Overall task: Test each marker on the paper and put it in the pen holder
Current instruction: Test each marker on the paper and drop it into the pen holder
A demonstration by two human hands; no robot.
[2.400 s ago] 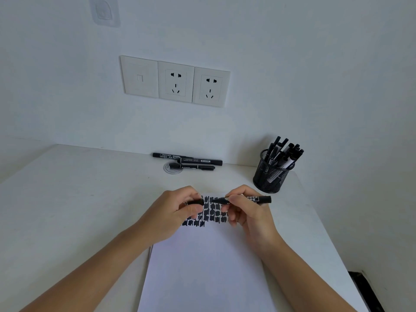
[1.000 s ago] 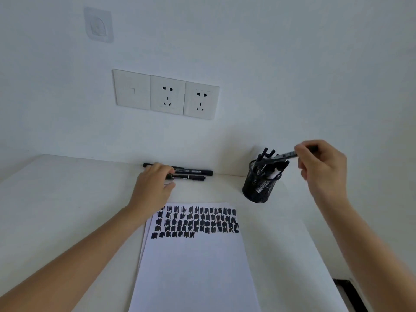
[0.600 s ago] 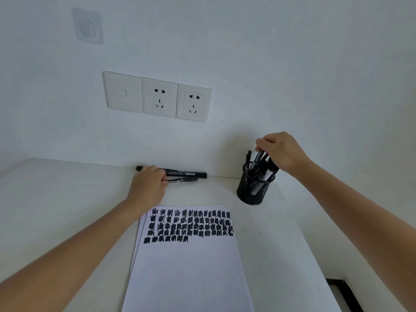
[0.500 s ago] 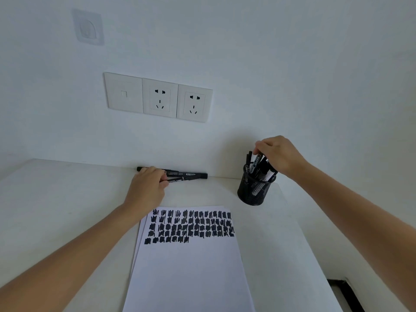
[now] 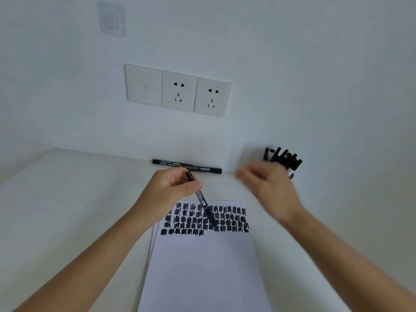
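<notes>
My left hand grips a thin black marker that slants down over the top of the white paper. Rows of black test marks cover the upper part of the sheet. My right hand is blurred in motion, holds nothing, fingers apart, and hovers to the right of the marker. It hides most of the black mesh pen holder; several capped markers stick out behind it. A thicker black marker lies along the wall.
The white desk meets the wall at the back. A triple socket plate and a clear adhesive hook are on the wall. The desk's right edge runs close to the holder.
My right hand dropped its marker into the holder and swung back left, empty. My left hand picked a thin marker up from beside the wall and brought it over the paper.
</notes>
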